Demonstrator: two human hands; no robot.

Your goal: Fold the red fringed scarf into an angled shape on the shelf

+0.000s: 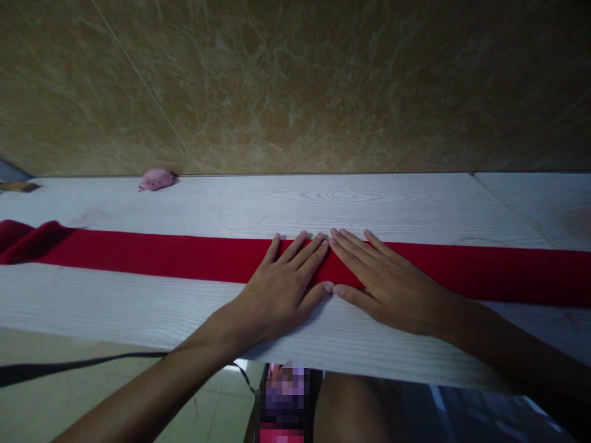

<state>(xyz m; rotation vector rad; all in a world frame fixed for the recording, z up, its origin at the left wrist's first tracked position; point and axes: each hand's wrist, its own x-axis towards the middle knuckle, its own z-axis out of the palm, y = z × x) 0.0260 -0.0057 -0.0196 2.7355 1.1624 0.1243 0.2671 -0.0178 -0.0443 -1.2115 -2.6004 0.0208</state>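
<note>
Both hands flat on a folded red cloth, tabletop, head view.

Nearest my camera, the left hand point(286, 283) and right hand point(385, 283) lie palm-down and released, fingers extended, thumb tips almost meeting; neither grips anything. Both press on the red cloth strip point(161, 256), folded into a long narrow band. I read its long axis as running left to right across the white wood-grain tabletop point(369, 206), parallel to the near edge, reaching past the right frame border. Its left end point(23, 240) is bunched and raised. A small pink object point(157, 179) sits well apart at the far edge against the wall point(295, 80).
</note>
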